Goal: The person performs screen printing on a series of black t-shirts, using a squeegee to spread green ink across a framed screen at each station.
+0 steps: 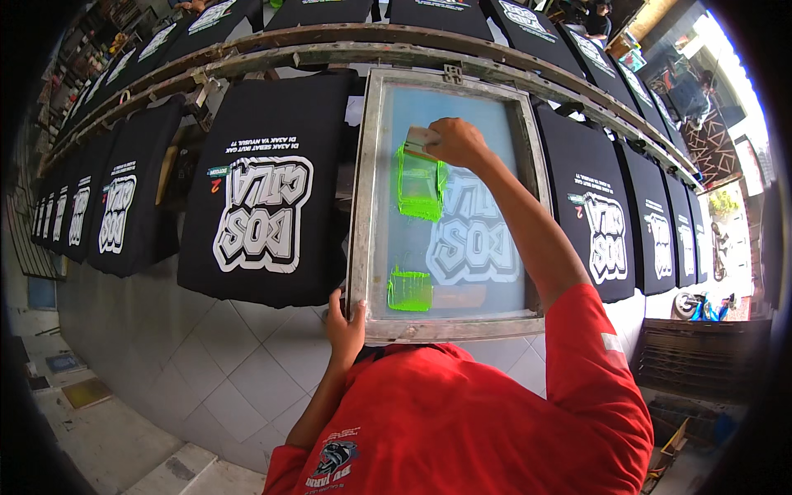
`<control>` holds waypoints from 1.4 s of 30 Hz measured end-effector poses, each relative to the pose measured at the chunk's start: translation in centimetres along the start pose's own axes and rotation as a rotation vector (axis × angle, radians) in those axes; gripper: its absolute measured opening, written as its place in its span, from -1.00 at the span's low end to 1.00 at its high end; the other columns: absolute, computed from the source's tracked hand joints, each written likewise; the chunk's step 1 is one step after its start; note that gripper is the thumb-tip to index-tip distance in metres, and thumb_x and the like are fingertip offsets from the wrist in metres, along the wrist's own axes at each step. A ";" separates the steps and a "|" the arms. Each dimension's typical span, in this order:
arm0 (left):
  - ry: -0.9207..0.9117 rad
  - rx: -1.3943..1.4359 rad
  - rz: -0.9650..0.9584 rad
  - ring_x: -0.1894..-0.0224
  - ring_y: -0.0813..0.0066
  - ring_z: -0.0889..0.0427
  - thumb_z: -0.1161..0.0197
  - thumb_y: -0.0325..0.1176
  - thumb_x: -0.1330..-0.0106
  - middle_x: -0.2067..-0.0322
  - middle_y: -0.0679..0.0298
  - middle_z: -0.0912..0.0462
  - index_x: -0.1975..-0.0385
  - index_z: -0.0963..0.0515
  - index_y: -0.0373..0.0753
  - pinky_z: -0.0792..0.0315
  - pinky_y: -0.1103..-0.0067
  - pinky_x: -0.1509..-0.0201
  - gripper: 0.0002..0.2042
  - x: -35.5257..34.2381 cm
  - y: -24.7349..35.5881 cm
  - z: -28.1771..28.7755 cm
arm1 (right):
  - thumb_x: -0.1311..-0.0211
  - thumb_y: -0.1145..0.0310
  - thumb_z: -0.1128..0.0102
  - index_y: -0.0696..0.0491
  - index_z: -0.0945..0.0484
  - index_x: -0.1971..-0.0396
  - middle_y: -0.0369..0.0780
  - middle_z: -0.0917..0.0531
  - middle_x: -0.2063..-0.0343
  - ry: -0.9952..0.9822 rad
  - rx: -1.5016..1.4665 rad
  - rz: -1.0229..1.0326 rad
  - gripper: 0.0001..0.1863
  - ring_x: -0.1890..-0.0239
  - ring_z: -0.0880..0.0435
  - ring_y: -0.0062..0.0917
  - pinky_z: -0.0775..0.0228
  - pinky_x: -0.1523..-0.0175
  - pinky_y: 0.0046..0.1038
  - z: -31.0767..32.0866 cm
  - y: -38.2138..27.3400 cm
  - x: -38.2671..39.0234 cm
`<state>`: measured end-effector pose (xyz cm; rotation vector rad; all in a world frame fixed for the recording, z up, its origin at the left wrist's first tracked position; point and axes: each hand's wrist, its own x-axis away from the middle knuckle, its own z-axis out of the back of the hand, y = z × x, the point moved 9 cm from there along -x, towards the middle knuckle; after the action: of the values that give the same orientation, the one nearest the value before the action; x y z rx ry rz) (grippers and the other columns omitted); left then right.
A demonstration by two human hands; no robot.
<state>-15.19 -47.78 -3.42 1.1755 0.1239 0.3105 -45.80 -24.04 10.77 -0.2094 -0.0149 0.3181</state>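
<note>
A screen-printing frame (358, 198) with pale blue mesh lies over a black printed shirt, whose white lettering shows through. My right hand (459, 142) is closed around a small squeegee (419, 140) on the far part of the mesh. Bright green ink (421, 188) forms a block just below the squeegee. Nearer me sits a second patch of green ink (410, 290). At the frame's near left corner, my left hand (345, 327) grips the frame's edge, thumb toward the mesh side.
Black shirts with white prints hang over boards on both sides, such as one shirt (264, 190) left of the frame. A long rail (322, 56) runs behind, with another row of shirts beyond. At right stand slatted racks (701, 355) and a blue motorbike (705, 307). People are at the far right.
</note>
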 end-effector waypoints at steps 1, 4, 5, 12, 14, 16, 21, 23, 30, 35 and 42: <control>-0.010 0.008 0.004 0.29 0.20 -0.58 -0.21 -0.30 -0.21 0.32 0.03 -0.59 0.00 -0.34 -0.31 -0.42 0.39 0.19 -0.60 0.0 -0.1 0.0 | 0.09 0.15 -0.24 0.01 -0.62 0.27 -0.13 -0.65 0.36 0.042 0.019 0.052 -0.64 0.26 -0.63 -0.22 -0.46 0.14 -0.26 -0.5 -0.1 0.1; -0.033 0.046 0.017 0.26 0.21 -0.58 -0.22 -0.29 -0.22 0.28 0.03 -0.58 -0.01 -0.33 -0.33 -0.42 0.39 0.15 -0.58 0.0 -0.1 -0.2 | 0.09 0.20 -0.29 0.01 -0.61 0.34 -0.17 -0.63 0.43 0.141 0.044 0.168 -0.71 0.31 -0.62 -0.24 -0.44 0.17 -0.25 -2.6 -0.5 1.3; -0.034 0.068 0.022 0.25 0.21 -0.58 -0.22 -0.28 -0.22 0.26 0.02 -0.57 -0.02 -0.33 -0.33 -0.41 0.39 0.13 -0.58 0.1 0.2 -0.1 | 0.10 0.23 -0.30 0.01 -0.60 0.38 -0.19 -0.62 0.45 0.155 0.029 0.182 -0.75 0.33 -0.61 -0.26 -0.43 0.18 -0.24 -3.3 -1.2 2.8; -0.053 0.027 -0.020 0.07 0.26 -0.50 -0.20 -0.36 -0.25 0.09 0.02 -0.48 -0.07 -0.28 -0.38 -0.37 0.43 0.01 -0.56 0.0 -0.3 -0.3 | 0.15 0.38 -0.28 0.02 -0.51 0.53 -0.23 -0.58 0.44 0.167 -0.025 0.226 -0.86 0.26 -0.58 -0.34 -0.43 0.15 -0.29 -4.8 -4.7 11.6; -0.018 0.045 -0.015 0.14 0.23 -0.54 -0.20 -0.34 -0.23 0.16 0.00 -0.52 -0.05 -0.30 -0.37 -0.39 0.41 0.04 -0.57 0.1 -0.6 -0.2 | 0.13 0.37 -0.27 0.02 -0.53 0.52 -0.22 -0.59 0.45 0.051 -0.067 0.148 -0.87 0.29 -0.58 -0.33 -0.45 0.17 -0.28 -3.5 -4.1 10.7; -0.021 0.060 0.002 0.17 0.21 -0.56 -0.20 -0.34 -0.23 0.19 0.00 -0.54 -0.04 -0.31 -0.36 -0.40 0.40 0.06 -0.58 0.0 -0.4 -0.3 | 0.11 0.34 -0.27 0.00 -0.58 0.46 -0.21 -0.61 0.45 0.115 -0.078 0.155 -0.84 0.30 -0.59 -0.32 -0.45 0.19 -0.28 -0.9 -3.7 8.9; -0.056 0.048 0.065 0.17 0.22 -0.55 -0.20 -0.35 -0.23 0.18 -0.01 -0.53 -0.04 -0.31 -0.37 -0.40 0.41 0.07 -0.58 0.0 -0.4 -0.4 | 0.13 0.36 -0.26 -0.02 -0.59 0.43 -0.25 -0.62 0.43 0.281 -0.034 0.126 -0.82 0.26 -0.58 -0.32 -0.41 0.12 -0.30 -1.5 -1.2 4.6; -0.057 0.056 0.059 0.16 0.21 -0.55 -0.19 -0.35 -0.23 0.18 -0.01 -0.53 -0.04 -0.31 -0.37 -0.40 0.40 0.06 -0.58 -0.1 -0.6 -0.5 | 0.15 0.37 -0.26 -0.02 -0.59 0.43 -0.25 -0.63 0.42 0.273 -0.047 0.124 -0.82 0.25 -0.58 -0.32 -0.40 0.10 -0.31 -3.0 -1.0 4.4; -0.014 0.018 -0.062 0.20 0.37 -0.53 -0.17 -0.37 -0.27 0.19 0.09 -0.52 -0.04 -0.30 -0.37 -0.40 0.49 0.12 -0.61 -0.1 -0.5 -0.4 | 0.20 0.44 -0.20 0.01 -0.54 0.54 -0.25 -0.60 0.51 0.279 -0.053 0.224 -0.88 0.37 -0.58 -0.34 -0.43 0.20 -0.31 -5.1 -4.3 11.2; -0.032 0.022 -0.010 0.20 0.38 -0.53 -0.16 -0.36 -0.28 0.19 0.10 -0.53 -0.04 -0.30 -0.38 -0.40 0.50 0.11 -0.61 -0.1 -0.6 -0.3 | 0.11 0.25 -0.29 0.01 -0.61 0.45 -0.16 -0.61 0.56 0.049 -0.076 0.124 -0.79 0.48 -0.61 -0.24 -0.46 0.32 -0.25 -2.2 -3.5 8.8; -0.076 0.139 0.076 0.19 0.39 -0.52 -0.16 -0.34 -0.29 0.18 0.09 -0.52 -0.04 -0.31 -0.38 -0.40 0.50 0.10 -0.61 0.0 -0.1 -0.5 | 0.16 0.35 -0.32 -0.02 -0.57 0.46 -0.25 -0.60 0.45 0.328 0.006 0.183 -0.81 0.27 -0.57 -0.35 -0.37 0.14 -0.31 -3.6 -2.1 6.4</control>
<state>-15.28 -47.38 -3.67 1.3305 0.0348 0.3278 -38.94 -24.68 7.56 -0.2555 0.3310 0.4625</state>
